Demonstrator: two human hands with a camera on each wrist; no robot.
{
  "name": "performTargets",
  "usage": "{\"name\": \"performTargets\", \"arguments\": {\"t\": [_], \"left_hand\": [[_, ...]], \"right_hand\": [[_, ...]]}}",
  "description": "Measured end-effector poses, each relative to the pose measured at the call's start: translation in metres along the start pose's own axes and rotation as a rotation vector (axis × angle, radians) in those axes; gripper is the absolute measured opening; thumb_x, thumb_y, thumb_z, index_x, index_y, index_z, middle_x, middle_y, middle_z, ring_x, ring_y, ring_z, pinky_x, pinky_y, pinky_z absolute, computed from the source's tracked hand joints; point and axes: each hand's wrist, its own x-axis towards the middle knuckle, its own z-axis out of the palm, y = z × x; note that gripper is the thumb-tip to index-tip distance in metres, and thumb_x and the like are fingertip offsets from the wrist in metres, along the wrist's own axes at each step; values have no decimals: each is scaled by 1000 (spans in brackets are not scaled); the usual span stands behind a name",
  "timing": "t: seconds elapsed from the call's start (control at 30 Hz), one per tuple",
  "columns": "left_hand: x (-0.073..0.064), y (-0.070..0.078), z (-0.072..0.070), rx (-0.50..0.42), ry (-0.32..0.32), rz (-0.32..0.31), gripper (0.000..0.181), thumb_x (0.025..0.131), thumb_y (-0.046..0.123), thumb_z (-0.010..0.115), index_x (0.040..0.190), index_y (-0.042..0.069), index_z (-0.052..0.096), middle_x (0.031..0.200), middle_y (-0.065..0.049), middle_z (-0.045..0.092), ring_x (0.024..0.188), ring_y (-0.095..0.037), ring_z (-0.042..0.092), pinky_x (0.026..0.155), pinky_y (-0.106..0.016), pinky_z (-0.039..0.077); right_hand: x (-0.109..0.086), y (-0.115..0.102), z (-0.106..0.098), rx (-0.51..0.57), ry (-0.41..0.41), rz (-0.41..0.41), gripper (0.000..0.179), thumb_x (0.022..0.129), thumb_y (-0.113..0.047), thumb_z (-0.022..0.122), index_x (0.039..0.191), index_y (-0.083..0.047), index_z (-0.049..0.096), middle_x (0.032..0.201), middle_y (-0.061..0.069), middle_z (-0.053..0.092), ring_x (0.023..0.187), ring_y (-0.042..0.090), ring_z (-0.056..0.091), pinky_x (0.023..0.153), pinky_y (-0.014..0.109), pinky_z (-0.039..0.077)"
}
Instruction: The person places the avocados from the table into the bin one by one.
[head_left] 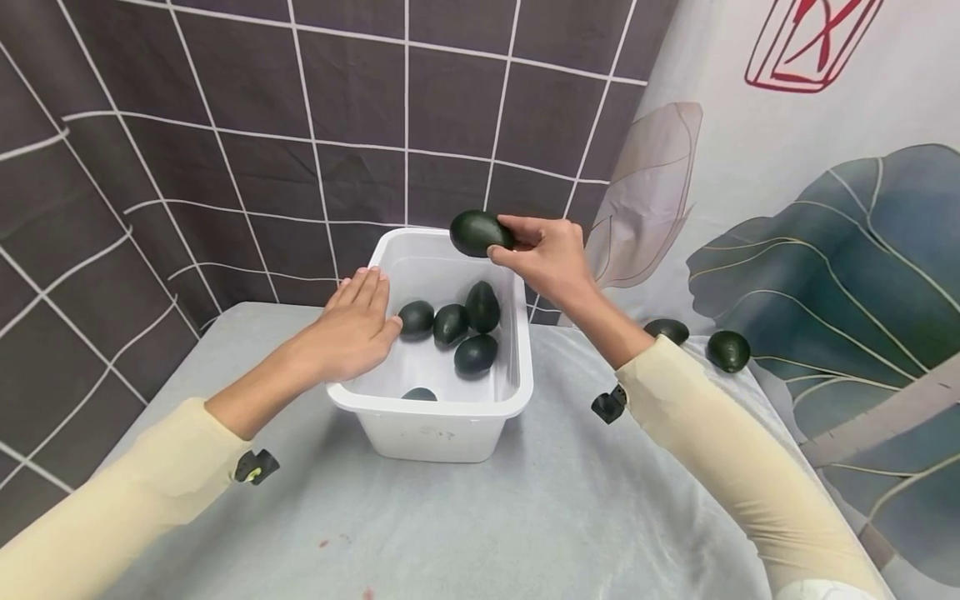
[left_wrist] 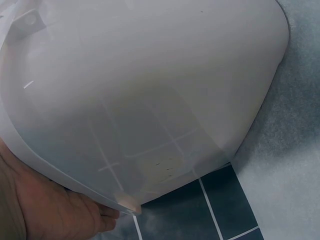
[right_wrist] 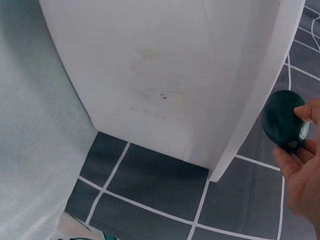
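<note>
In the head view my right hand (head_left: pixel 551 254) pinches a dark green avocado (head_left: pixel 478 233) between thumb and fingers, above the back right part of a white plastic tub (head_left: pixel 442 406). The right wrist view shows the same avocado (right_wrist: pixel 284 120) in the fingertips, beside the tub's rim. My left hand (head_left: pixel 352 325) lies flat with straight fingers on the tub's left rim. From below, the left wrist view shows that hand (left_wrist: pixel 55 210) along the rim. Inside the tub lie several avocados (head_left: pixel 476 356), one partly hidden by the front rim.
Two more avocados lie on the grey cloth to the right, one (head_left: pixel 727 351) near the table edge and one (head_left: pixel 667 331) partly behind my right forearm. A dark tile-patterned curtain (head_left: pixel 360 100) hangs behind the tub. Grey cloth (head_left: pixel 420 525) covers the table.
</note>
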Motion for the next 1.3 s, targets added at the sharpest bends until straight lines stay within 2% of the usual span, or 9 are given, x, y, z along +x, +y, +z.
{"name": "performTargets", "arguments": {"t": [0.3, 0.6, 0.93, 1.3], "left_hand": [[1, -1, 1, 1, -4, -2, 77, 119, 36, 27, 175, -14, 6, 187, -33, -6, 177, -49, -12, 144, -64, -5], [1, -1, 1, 2, -2, -3, 78, 119, 36, 28, 175, -14, 6, 187, -32, -5, 177, -49, -11, 144, -64, -4], [1, 0, 0, 2, 0, -4, 78, 119, 36, 28, 175, -13, 7, 187, -33, -5, 177, -49, -10, 144, -65, -3], [1, -1, 0, 3, 2, -8, 78, 119, 36, 28, 175, -13, 7, 187, -33, -5, 177, -49, -10, 144, -65, -3]], "right_hand": [[1, 3, 8, -13, 3, 27, 45, 89, -23, 89, 134, -15, 85, 124, 11, 86, 109, 24, 87, 82, 12, 63], [1, 7, 10, 48, -29, 56, 49, 91, -24, 92, 137, -11, 83, 135, 13, 82, 127, 30, 81, 104, 31, 66], [-2, 13, 7, 13, -21, 90, 52, 89, -28, 94, 138, -13, 83, 136, 8, 83, 128, 32, 81, 106, 36, 66], [-6, 24, 6, 6, -26, 93, 54, 90, -29, 93, 139, -8, 82, 137, 10, 82, 126, 32, 82, 110, 42, 65]]}}
